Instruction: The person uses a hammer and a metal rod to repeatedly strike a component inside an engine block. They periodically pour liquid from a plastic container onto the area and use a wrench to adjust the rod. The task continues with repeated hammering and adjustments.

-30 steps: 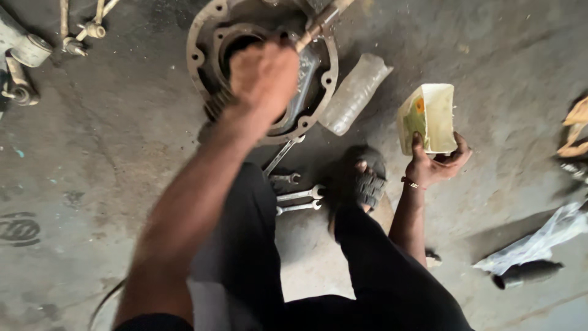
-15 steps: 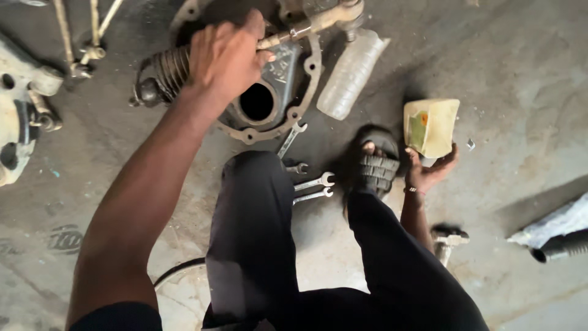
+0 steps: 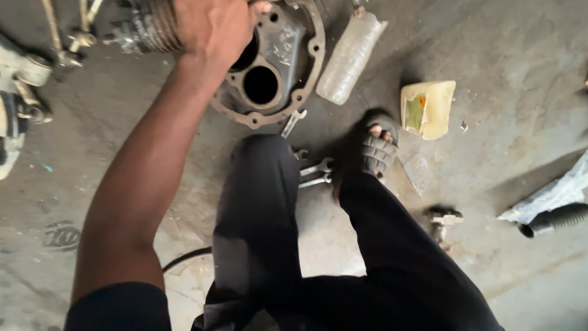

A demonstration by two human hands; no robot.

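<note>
My left hand [image 3: 214, 24] reaches to the top of the view and is closed around a metal shaft whose coil spring [image 3: 147, 27] sticks out to its left. The hand rests over a round cast metal housing [image 3: 275, 73] with bolt holes and two bores, lying on the concrete floor. A yellow open-topped plastic container [image 3: 429, 109] stands alone on the floor to the right. My right hand is out of sight. My legs in dark trousers fill the lower middle, and one foot in a grey sandal [image 3: 376, 147] sits beside the container.
A clear plastic bottle [image 3: 352, 55] lies right of the housing. Wrenches [image 3: 315, 173] lie between my legs. Metal suspension parts [image 3: 24, 92] sit at the left edge. A small fitting [image 3: 442, 217], a black ribbed hose [image 3: 554, 217] and a black cable [image 3: 184, 257] lie nearby.
My right hand let go of the yellow container and left the view. The view shifted, and my left hand moved with the spring shaft toward the top of the frame.
</note>
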